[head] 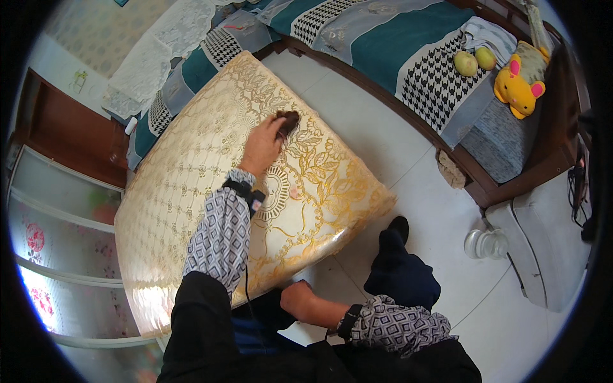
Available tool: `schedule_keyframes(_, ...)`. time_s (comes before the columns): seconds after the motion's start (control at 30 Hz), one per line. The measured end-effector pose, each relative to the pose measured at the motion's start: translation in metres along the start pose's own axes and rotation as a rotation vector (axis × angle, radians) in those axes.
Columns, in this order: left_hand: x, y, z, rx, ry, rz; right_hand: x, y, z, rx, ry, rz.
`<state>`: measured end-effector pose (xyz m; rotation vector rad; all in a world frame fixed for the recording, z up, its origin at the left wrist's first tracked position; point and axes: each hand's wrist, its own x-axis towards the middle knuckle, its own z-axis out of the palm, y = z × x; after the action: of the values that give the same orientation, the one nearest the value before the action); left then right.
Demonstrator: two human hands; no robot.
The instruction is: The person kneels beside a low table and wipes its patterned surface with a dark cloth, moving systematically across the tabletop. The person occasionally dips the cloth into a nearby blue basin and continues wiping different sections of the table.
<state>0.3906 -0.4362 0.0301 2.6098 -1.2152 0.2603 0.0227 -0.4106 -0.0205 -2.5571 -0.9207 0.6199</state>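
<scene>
My left hand (262,148) reaches across the table and grips a dark brown cloth (289,123), pressing it on the tablecloth. That tablecloth (210,158) is cream with a shiny gold flower pattern and covers the whole tabletop. Below the table's near edge, my right hand (298,301) hangs with its fingers curled in, and nothing shows in it. A small pinkish mark (293,191) lies on the pattern, to the right of my left wrist.
A wooden sofa (373,88) with green and houndstooth covers runs along the far side. On it are two round fruits (465,63) and a yellow plush toy (519,91). Glass jars (486,244) stand on the tiled floor beside a grey-white case (546,253). A frosted-panel cabinet (67,239) stands left.
</scene>
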Motion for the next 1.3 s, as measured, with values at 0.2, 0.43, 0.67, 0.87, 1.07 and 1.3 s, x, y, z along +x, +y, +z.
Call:
schedule_keyframes(0.2,0.044,-0.054,0.032,0.116,0.118,-0.351,0.001,0.0,0.003,0.042,-0.026,0.022)
schedule_keyframes(0.43,0.035,0.042,0.055,-0.259,0.147,0.08,0.005,-0.001,0.009,0.02,0.003,0.037)
schedule_keyframes(0.67,-0.024,0.089,-0.004,-0.188,-0.066,0.166,0.034,0.013,0.046,-0.049,-0.024,-0.029)
schedule_keyframes(0.87,-0.09,0.04,-0.036,-0.104,-0.061,-0.063,0.044,0.021,0.061,0.09,0.093,0.053)
schedule_keyframes(1.07,-0.213,-0.069,-0.072,0.033,0.106,-0.461,0.023,0.019,0.024,0.098,-0.009,0.073)
schedule_keyframes(1.3,-0.288,-0.108,-0.065,0.121,0.089,-0.718,0.013,0.015,0.01,0.081,-0.036,0.076)
